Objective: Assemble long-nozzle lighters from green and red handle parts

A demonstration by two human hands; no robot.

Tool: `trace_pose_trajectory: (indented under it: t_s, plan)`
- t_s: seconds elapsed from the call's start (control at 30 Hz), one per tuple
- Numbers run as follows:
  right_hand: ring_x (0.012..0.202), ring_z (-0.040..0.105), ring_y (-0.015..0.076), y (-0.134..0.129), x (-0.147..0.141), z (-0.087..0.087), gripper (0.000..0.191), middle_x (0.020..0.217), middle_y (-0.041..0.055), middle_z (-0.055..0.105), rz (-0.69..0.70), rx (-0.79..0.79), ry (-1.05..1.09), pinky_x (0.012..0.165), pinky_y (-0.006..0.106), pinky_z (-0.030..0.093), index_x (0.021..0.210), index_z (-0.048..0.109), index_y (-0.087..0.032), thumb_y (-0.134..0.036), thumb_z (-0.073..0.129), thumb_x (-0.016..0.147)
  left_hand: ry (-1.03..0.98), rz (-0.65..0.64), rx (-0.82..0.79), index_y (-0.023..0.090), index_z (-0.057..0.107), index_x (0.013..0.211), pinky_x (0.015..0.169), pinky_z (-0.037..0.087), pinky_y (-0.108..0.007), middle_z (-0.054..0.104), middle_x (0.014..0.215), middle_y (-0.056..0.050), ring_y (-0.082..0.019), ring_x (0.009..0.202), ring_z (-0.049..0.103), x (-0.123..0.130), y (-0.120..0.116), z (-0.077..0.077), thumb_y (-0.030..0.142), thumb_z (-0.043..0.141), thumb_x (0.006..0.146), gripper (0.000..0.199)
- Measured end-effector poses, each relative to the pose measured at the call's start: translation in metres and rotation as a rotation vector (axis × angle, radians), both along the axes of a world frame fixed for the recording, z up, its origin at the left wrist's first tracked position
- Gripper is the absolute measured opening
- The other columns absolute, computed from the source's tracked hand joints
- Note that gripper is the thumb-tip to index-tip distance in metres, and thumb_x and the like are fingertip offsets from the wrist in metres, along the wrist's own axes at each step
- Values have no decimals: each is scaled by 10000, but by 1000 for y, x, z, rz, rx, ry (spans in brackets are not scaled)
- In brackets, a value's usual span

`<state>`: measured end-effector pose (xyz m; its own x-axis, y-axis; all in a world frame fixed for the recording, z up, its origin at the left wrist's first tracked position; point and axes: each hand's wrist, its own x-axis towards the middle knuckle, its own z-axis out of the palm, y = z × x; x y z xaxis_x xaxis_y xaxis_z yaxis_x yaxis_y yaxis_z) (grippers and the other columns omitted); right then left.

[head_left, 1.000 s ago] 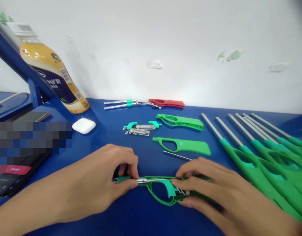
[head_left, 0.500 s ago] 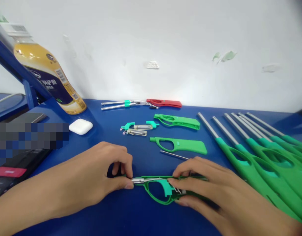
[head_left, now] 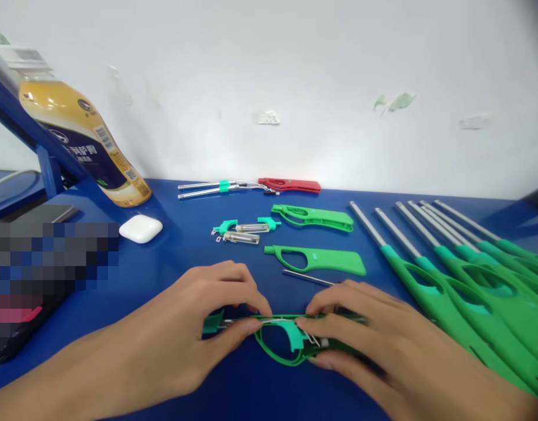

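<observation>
A green half-shell of a long-nosed lighter [head_left: 275,355] lies low in front of me, its inside facing up. My right hand [head_left: 361,333] is closed around its handle end, thumb below and fingers above. A teal trigger [head_left: 290,334] sits in the shell beside thin bent wires [head_left: 311,338]. My left hand [head_left: 220,327] pinches at the shell's front end, thumb and fingertips on the pale wire [head_left: 273,320] along the upper edge. Behind that thumb, a metal rod with a teal collar [head_left: 213,323] shows partly under my palm.
Finished-looking green lighters [head_left: 453,292] lie fanned at right. Beyond my hands are a screwdriver-like rod [head_left: 306,277], green shells [head_left: 334,261], clear fuel tanks with teal parts [head_left: 241,237], a red shell [head_left: 290,185] and metal tubes [head_left: 203,192]. At left: white case [head_left: 140,228], bottle [head_left: 89,140].
My left hand has moved right, from the metal tube end to the wire at the shell's front. The teal collar now shows beneath it. My right hand keeps its hold.
</observation>
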<state>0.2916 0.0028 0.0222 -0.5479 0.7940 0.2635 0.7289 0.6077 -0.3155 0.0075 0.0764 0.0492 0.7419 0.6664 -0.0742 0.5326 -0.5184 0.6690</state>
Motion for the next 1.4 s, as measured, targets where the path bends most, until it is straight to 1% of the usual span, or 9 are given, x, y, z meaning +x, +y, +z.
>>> trace_pose_trajectory:
  t_s: [0.13, 0.23, 0.33, 0.5, 0.57, 0.8, 0.97, 1.13, 1.4]
  plan:
    - [1028, 795, 192, -1, -2, 6, 260, 1134, -74, 778, -2, 8, 9, 958, 370, 652, 1248, 690, -381, -317, 767, 1007, -37, -28, -36, 372, 780, 1091, 814, 515, -190, 700, 1051, 55, -88, 886, 689, 5, 3, -1, 283, 557, 1096, 240]
    - [1165, 764, 156, -1, 4, 11, 245, 1243, -69, 771, -61, 0, 55, 1025, 306, 625, 1336, 658, -406, -455, 624, 1099, -66, -15, -28, 356, 789, 1074, 782, 514, -201, 720, 1027, 54, -94, 869, 698, 7, 4, -2, 268, 555, 1089, 251]
    - [1249, 723, 128, 4, 15, 17, 256, 1324, -51, 755, -146, 44, 88, 1030, 268, 616, 1345, 660, -383, -381, 481, 1161, -113, 28, 1, 356, 790, 1061, 770, 519, -208, 748, 1010, 64, -97, 859, 706, 7, 5, -2, 291, 558, 1094, 243]
    - [1266, 741, 299, 21, 31, 6, 361, 1406, 76, 755, -234, 220, -123, 1031, 569, 651, 1467, 641, -260, -343, 505, 1143, -155, 149, 122, 361, 797, 1022, 706, 520, -237, 787, 956, 75, -126, 822, 709, 7, 6, 1, 342, 603, 1056, 198]
    - [1262, 746, 333, 25, 35, -1, 381, 1424, 100, 750, -232, 234, -178, 1011, 624, 650, 1475, 652, -233, -334, 486, 1147, -169, 194, 146, 354, 802, 998, 672, 515, -238, 795, 930, 77, -128, 798, 711, 7, 7, 3, 345, 614, 1039, 193]
    - [1151, 802, 273, 25, 38, -1, 342, 1328, 60, 805, -205, 202, -181, 950, 498, 695, 1392, 727, -242, -269, 505, 1134, -168, 211, 150, 334, 814, 965, 657, 520, -237, 808, 904, 73, -130, 763, 713, 8, 8, 7, 352, 626, 1033, 200]
    - [1164, 801, 253, 26, 40, 4, 460, 1356, 60, 794, -174, 214, -191, 939, 455, 701, 1400, 733, -234, -121, 400, 1104, -158, 211, 154, 341, 809, 980, 660, 526, -228, 804, 906, 77, -125, 756, 707, 7, 8, 4, 360, 622, 1043, 198]
    - [1208, 787, 284, 28, 45, 4, 389, 1370, 82, 786, -180, 216, -223, 970, 479, 692, 1400, 737, -198, -294, 457, 1147, -163, 214, 170, 348, 809, 976, 645, 524, -217, 805, 902, 81, -121, 755, 708, 7, 8, 2, 369, 628, 1041, 194]
    - [992, 839, 284, 37, 53, 6, 381, 1161, 86, 851, -185, 261, -239, 821, 439, 709, 1247, 807, -196, -378, 488, 1144, -173, 218, 181, 339, 817, 966, 631, 523, -214, 813, 886, 77, -123, 746, 722, 8, 7, 5, 344, 621, 1025, 205]
